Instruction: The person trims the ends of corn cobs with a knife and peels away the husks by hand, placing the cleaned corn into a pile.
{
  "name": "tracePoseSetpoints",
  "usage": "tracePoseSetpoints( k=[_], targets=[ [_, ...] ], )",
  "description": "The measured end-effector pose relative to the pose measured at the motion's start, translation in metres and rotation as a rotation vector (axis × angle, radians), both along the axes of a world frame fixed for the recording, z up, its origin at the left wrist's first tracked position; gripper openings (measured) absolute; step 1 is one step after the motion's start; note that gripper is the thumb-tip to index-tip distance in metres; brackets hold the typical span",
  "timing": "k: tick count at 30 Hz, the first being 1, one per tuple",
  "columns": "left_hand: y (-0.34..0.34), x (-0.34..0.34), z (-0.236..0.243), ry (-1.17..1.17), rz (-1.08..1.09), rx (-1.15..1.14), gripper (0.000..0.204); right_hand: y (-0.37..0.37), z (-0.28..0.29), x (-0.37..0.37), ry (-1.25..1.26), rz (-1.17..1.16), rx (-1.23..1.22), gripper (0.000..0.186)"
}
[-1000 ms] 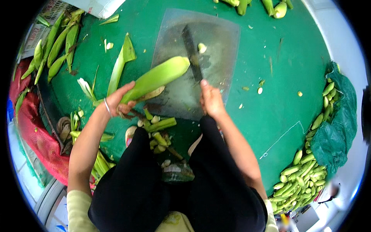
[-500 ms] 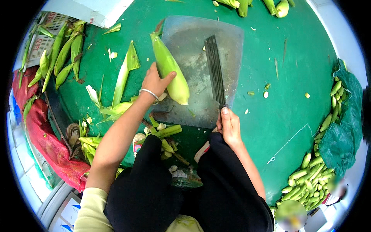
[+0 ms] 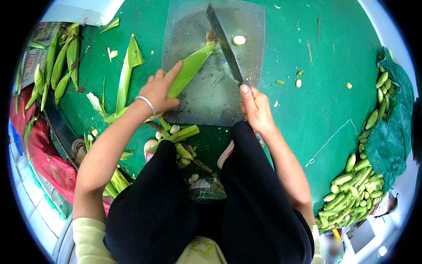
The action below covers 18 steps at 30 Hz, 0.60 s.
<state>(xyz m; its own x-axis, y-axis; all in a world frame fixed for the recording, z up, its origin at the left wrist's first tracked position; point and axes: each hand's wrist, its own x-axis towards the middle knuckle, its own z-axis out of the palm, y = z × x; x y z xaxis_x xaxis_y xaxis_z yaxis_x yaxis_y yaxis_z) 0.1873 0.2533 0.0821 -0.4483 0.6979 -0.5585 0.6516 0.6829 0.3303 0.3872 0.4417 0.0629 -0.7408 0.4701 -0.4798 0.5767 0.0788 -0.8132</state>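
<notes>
An ear of corn in its green husk lies tilted on the grey cutting board, silk end pointing away to the right. My left hand grips its near end, forefinger along the husk and thumb below. In my right hand is the handle of a long dark knife. The blade slants up and left, crossing beside the brown silk; whether it touches cannot be seen. A round pale cut-off piece rests on the board just right of the blade.
Peeled husk leaves lie left of the board on the green floor. Trimmings are scattered near my feet. At the left are unpeeled ears by a crate and a red mesh sack. Many husked ears spill from a green sack at right.
The ear has swung round so its silk end now points up and right under the blade. The knife has moved left toward it. A round cut piece now lies on the board.
</notes>
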Motion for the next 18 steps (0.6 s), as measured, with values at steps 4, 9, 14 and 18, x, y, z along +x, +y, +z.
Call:
tracePoseSetpoints(
  k=[4,9,14,18],
  targets=[
    [0.004,-0.011,0.031,0.028,-0.095,-0.111,0.101,-0.004,-0.016,-0.004,-0.104,0.096,0.029,0.059],
    [0.003,-0.022,0.030,0.005,-0.145,-0.125,0.101,-0.016,0.002,-0.011,0.082,0.011,0.005,0.060],
    [-0.009,-0.057,0.009,-0.229,-0.113,0.032,0.095,-0.006,-0.025,-0.036,-0.053,0.055,-0.064,0.061],
    [-0.039,-0.055,0.006,-1.390,0.645,0.217,0.081,-0.006,-0.007,-0.031,-0.062,-0.062,-0.357,0.055]
  ],
)
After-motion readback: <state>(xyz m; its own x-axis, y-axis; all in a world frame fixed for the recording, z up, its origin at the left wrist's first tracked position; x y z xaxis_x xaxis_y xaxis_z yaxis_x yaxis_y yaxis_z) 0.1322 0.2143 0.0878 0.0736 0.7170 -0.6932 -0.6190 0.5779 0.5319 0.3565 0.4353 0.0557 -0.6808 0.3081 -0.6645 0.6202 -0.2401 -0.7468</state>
